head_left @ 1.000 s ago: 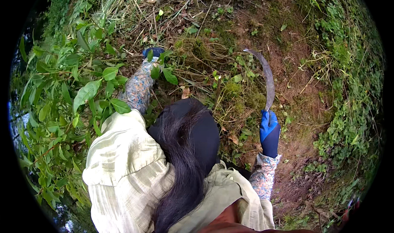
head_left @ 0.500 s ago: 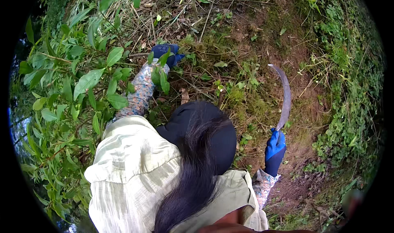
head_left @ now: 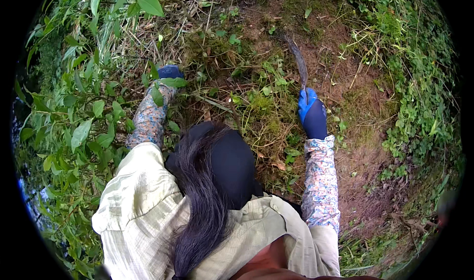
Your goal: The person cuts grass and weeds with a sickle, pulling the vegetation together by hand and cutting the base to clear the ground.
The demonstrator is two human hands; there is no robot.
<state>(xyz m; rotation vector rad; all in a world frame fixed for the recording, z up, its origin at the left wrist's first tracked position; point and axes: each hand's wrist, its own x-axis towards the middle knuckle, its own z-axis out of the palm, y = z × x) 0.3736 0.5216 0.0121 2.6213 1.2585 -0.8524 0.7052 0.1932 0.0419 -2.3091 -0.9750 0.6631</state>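
Observation:
My right hand (head_left: 313, 113), in a blue work glove, grips a sickle (head_left: 298, 60) by its handle end. The dark curved blade points away from me and leans left at its tip, over mossy, weedy soil. My left hand (head_left: 171, 73), also gloved in blue, is at the edge of a leafy shrub (head_left: 74, 112) on the left. It looks closed in a fist, but leaves cover part of it, and I cannot make out what is in its fingers. Cut or loose grass and weeds (head_left: 237, 90) lie on the ground between my hands.
Dry stalks (head_left: 143, 40) litter the ground beyond my left hand. A strip of bare reddish soil (head_left: 368, 166) runs along the right, bordered by low green vines (head_left: 419, 97). Shrub branches with broad leaves (head_left: 148, 6) hang over the far left.
My right hand has swung the sickle forward and left from the right side, its blade now farther from me. My left hand has shifted left, closer to the shrub.

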